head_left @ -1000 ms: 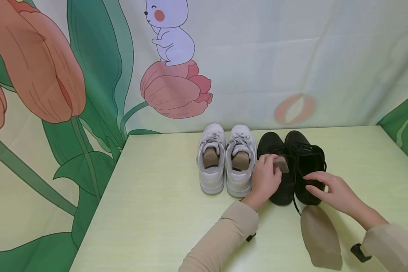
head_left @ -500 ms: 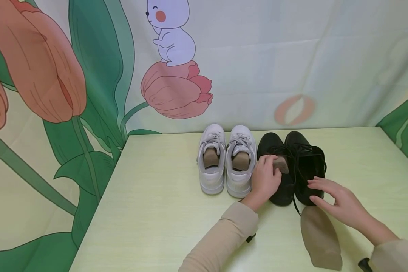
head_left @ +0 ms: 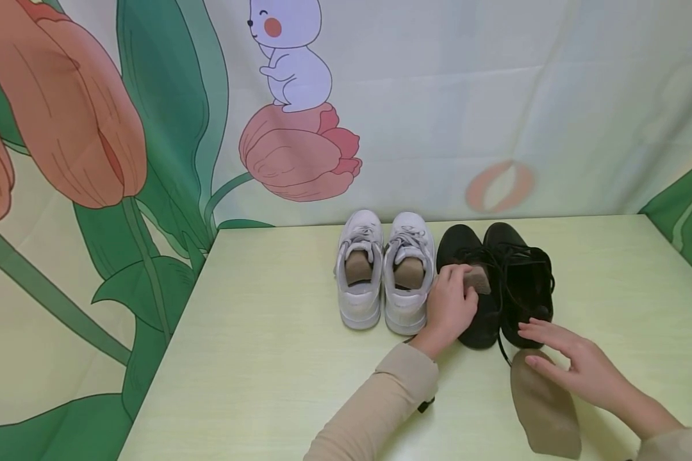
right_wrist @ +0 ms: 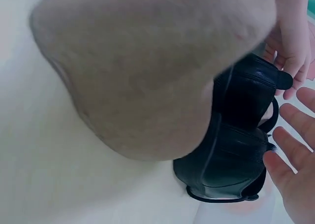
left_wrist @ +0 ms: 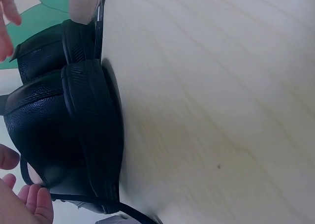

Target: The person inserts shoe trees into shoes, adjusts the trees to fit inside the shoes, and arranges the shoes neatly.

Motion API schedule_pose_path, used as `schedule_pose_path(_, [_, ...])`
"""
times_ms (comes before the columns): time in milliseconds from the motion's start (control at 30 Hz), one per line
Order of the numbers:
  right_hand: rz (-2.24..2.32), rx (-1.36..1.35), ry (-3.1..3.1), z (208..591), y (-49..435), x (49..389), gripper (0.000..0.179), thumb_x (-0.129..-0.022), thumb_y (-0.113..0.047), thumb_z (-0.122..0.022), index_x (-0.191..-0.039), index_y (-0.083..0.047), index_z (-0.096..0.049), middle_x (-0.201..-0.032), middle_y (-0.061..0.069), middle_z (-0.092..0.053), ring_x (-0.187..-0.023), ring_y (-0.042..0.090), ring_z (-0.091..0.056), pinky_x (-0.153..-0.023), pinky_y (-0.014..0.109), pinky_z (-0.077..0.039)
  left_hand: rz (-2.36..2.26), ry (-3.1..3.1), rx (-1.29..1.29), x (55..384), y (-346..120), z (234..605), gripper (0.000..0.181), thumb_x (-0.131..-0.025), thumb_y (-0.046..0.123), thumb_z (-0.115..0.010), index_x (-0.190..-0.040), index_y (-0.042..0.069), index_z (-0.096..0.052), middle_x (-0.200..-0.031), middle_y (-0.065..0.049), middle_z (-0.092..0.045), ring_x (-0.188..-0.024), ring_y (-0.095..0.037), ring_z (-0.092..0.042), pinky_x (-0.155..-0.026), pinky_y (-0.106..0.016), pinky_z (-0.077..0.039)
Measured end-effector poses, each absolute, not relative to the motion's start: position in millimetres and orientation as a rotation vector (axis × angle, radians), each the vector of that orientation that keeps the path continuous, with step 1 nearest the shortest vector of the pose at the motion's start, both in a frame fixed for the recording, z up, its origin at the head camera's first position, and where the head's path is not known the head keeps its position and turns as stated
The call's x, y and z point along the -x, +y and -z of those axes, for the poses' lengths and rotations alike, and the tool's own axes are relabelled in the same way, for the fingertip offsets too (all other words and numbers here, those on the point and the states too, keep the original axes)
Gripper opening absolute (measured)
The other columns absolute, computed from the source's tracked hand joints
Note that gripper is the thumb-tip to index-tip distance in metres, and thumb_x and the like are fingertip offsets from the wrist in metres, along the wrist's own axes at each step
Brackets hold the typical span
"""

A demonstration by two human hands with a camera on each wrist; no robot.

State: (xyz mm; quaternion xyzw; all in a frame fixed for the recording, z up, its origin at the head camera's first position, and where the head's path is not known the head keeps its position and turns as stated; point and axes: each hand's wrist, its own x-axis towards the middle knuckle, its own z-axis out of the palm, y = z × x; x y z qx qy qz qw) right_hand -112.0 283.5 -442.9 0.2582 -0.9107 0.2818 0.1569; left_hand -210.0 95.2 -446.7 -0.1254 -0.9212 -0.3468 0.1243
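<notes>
Two black lace-up shoes stand side by side. My left hand [head_left: 452, 302] bends over the side of the left black shoe [head_left: 477, 328] and grips it around the opening, fingertips beside a grey-brown shoe insert [head_left: 477, 280] that shows inside. My right hand [head_left: 585, 366] hovers with spread fingers behind the heel of the right black shoe [head_left: 527, 282], whose opening looks dark inside. Beneath that hand lies a loose brown shoe insert [head_left: 544, 410], overlapped by the thumb in the head view; it looms large in the right wrist view.
Left of the black shoes stands a pair of white sneakers [head_left: 359, 301], each with a brown insert inside. A black shoelace [head_left: 503, 351] trails onto the pale table [head_left: 265, 384]. A cloth printed with tulips and a white animal [head_left: 300, 77] hangs behind.
My right hand has drawn back from the right black shoe's opening, down and to the right, its fingers spreading over the loose insert. My left hand has stayed in place.
</notes>
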Motion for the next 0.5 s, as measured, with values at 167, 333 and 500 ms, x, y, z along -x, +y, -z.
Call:
schedule_pose_path(167, [-0.836,-0.753,-2.632,448,284,108,0.044,-0.071,-0.011,-0.071,-0.114,-0.014,-0.058,-0.112,0.011,-0.059,-0.118,-0.014,-0.032,-0.092,-0.001,-0.019,0.993,-2.682,0.363,210,96,448,0.03,-0.082,0.016,-0.056,-0.111,0.02,-0.056,-0.112,0.001,-0.053,-0.099,-0.015,-0.054,-0.083,-0.026,-0.044])
schedule_pose_path(333, [-0.853,-0.751,-2.645,452,286,105,0.044,-0.072,-0.011,-0.07,-0.114,-0.009,-0.058,-0.113,0.007,-0.059,-0.115,-0.016,-0.033,-0.091,-0.002,-0.02,0.994,-2.684,0.354,209,97,448,0.03,-0.082,0.016,-0.056,-0.111,0.021,-0.056,-0.113,0.002,-0.053,-0.099,-0.014,-0.054,-0.082,-0.026,-0.044])
schedule_pose_path(500, [-0.848,-0.754,-2.68,459,289,102,0.048,-0.071,-0.015,-0.072,-0.117,-0.01,-0.056,-0.117,0.001,-0.057,-0.116,-0.018,-0.03,-0.091,-0.002,-0.019,0.993,-2.684,0.356,209,99,450,0.03,-0.082,0.017,-0.056,-0.112,0.021,-0.056,-0.113,0.002,-0.053,-0.1,-0.014,-0.054,-0.082,-0.026,-0.044])
